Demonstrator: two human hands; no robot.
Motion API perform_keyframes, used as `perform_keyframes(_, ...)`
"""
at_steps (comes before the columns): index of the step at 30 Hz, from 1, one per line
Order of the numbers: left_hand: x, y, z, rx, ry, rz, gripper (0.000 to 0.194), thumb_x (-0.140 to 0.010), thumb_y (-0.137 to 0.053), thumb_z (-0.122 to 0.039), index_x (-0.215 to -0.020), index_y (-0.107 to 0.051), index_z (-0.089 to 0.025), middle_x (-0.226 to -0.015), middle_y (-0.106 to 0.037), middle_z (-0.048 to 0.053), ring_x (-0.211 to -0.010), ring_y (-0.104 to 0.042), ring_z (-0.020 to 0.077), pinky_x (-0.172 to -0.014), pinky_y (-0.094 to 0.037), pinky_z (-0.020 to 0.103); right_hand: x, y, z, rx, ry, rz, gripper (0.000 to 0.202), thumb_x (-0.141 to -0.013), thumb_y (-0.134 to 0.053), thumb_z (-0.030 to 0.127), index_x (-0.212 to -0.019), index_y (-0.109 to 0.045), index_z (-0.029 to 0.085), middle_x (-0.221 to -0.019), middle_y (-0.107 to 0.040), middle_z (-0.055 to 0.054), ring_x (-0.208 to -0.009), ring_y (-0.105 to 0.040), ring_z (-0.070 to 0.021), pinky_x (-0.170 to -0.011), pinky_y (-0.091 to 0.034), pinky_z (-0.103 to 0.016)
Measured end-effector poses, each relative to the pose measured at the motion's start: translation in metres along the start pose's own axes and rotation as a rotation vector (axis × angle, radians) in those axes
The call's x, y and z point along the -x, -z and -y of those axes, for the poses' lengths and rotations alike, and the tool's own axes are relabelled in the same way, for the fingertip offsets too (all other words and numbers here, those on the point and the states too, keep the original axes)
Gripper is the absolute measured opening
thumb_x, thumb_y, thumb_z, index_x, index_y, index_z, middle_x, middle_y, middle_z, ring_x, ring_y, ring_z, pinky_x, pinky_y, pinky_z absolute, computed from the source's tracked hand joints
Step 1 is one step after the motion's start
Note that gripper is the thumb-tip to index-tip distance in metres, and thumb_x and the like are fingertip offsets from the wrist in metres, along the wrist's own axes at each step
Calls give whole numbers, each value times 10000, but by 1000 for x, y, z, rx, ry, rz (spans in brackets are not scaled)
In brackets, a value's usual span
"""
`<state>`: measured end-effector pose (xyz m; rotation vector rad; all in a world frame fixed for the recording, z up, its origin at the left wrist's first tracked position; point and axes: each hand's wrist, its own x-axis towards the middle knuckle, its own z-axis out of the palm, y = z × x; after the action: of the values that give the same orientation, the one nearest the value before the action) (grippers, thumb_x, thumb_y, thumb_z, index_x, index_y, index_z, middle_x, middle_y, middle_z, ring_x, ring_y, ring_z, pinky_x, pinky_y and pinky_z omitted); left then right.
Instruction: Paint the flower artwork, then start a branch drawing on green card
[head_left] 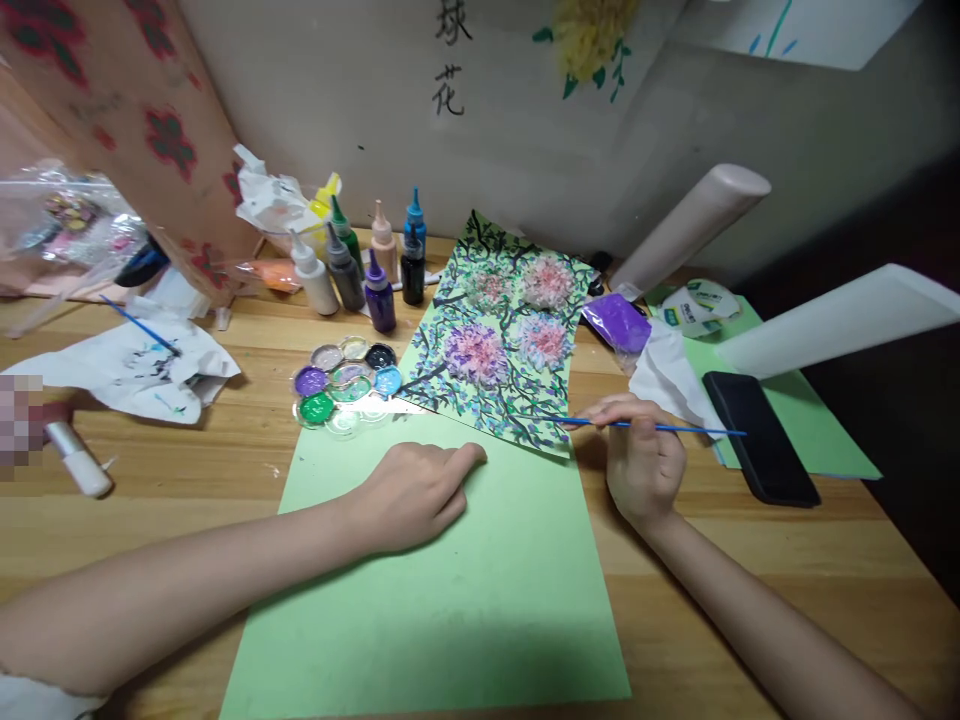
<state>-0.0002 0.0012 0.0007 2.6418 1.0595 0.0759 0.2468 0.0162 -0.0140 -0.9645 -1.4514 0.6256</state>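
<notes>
Closest to the camera is the bare left forearm [225, 575], stretched over a blank green sheet [442, 620] that lies on the near side of the flower painting [478, 352], so I'm using that painting as the landmark for everything. Way off to its left there's a crumpled tissue [199, 375] with dark smears, and a spare blue brush [142, 325] lying across it. Nearer on that side, squeeze bottles [381, 303] stand in a cluster, and a flower-shaped palette [351, 382] sits right beside the painting (green, purple and light blue wells, pretty messy). Left hand [416, 495] rests just short of the painting's near edge, index finger poking out and the others curled under; can't tell if those are apart or together. Painting itself overlaps the top of the blank sheet, four fluffy blossoms among dark branches. Right hand [646, 462], at its near right corner, has thumb and fingers pinched on a thin blue paintbrush [701, 431], tip over that corner; can't tell if it's touching. To the painting's right: a purple packet [619, 322] close by, then a white tissue [671, 378], and farther out a black phone [761, 440].
</notes>
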Motion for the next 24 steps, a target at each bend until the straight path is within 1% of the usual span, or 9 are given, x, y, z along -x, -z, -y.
perform_keyframes(1,0,0,0,2,-6,2,269,-835,-360,-174,-1100,-407,-179,-718,-616,-5,-625,-583,185,-529,-356,293,0,-5,5,6,-2,20,298,-932,-351,305,-805,-610,232,-762,-581,-33,-768,-572,-189,-696,-441,-340)
perform_keyframes(3,1,1,-1,5,-18,-1,252,-822,-384,-185,-1071,-424,-169,-735,-627,6,-632,-592,194,-528,-374,297,-3,-21,17,60,-12,121,276,-935,-347,275,-863,-611,238,-830,-591,-37,-840,-572,-191,-761,-434,-346)
perform_keyframes(6,2,-1,-1,9,-27,-42,215,-817,-406,-206,-1023,-449,-161,-746,-639,18,-644,-609,208,-529,-398,304,-9,-55,36,179,-17,341,247,-936,-347,244,-1006,-583,254,-982,-594,-41,-978,-540,-192,-857,-405,-347)
perform_keyframes(8,3,-4,0,15,-30,-79,198,-817,-412,-216,-996,-468,-154,-754,-647,29,-648,-617,214,-525,-408,305,-15,-79,46,232,9,453,251,-941,-331,238,-1072,-544,261,-1038,-585,-38,-1016,-519,-186,-883,-391,-340)
perform_keyframes(10,3,-7,2,24,-41,-107,185,-814,-421,-229,-962,-497,-147,-765,-655,44,-641,-619,215,-518,-414,305,-21,-99,50,285,32,527,250,-947,-312,244,-1081,-523,256,-1050,-582,-36,-1021,-510,-182,-894,-382,-339)
perform_keyframes(12,3,-11,3,20,-59,-123,176,-815,-426,-241,-916,-530,-142,-766,-659,60,-630,-618,216,-516,-421,308,-25,-112,50,346,21,604,242,-949,-307,262,-1053,-526,249,-1035,-586,-36,-1011,-507,-186,-895,-377,-345)
perform_keyframes(15,2,-15,3,9,-84,-149,187,-821,-427,-251,-878,-562,-135,-749,-660,73,-620,-616,220,-515,-431,319,-27,-119,47,406,-8,663,249,-951,-300,282,-1019,-536,242,-1006,-587,-37,-985,-506,-190,-881,-379,-348)
perform_keyframes(18,2,-16,4,20,-97,-174,204,-825,-431,-257,-908,-566,-128,-753,-660,69,-613,-615,220,-497,-432,322,-25,-118,46,429,9,620,262,-952,-286,287,-1028,-532,238,-993,-585,-40,-960,-510,-190,-859,-386,-346)
perform_keyframes(24,3,-15,4,28,-87,-163,214,-831,-430,-255,-920,-565,-116,-741,-655,82,-615,-616,222,-511,-451,327,-23,-116,42,427,35,610,255,-948,-298,278,-1027,-537,242,-984,-592,-44,-953,-514,-197,-839,-398,-354)
